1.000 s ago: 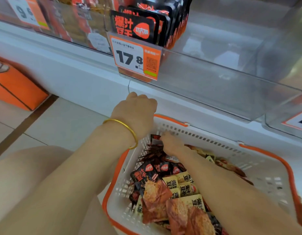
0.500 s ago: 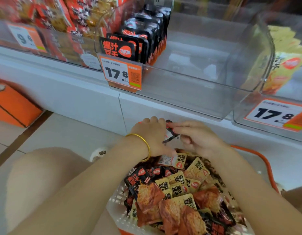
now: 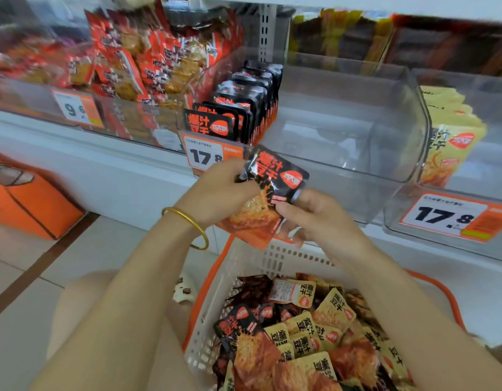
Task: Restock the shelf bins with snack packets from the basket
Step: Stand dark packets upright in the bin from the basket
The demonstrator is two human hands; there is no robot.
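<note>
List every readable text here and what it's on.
"17.8": right price tag.
"17.8": centre price tag, partly hidden.
"9.6": left price tag.
"爆汁豆干": held packet, front shelf packet, yellow basket packets.
Tags' small print, packets' red logos: too blurred.

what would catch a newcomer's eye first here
The black and orange packet held up mid-frame, gripped by the left hand and right hand. Below it sits the white basket, heaped with snacks. Behind it is a clear bin with one row at its left.
</note>
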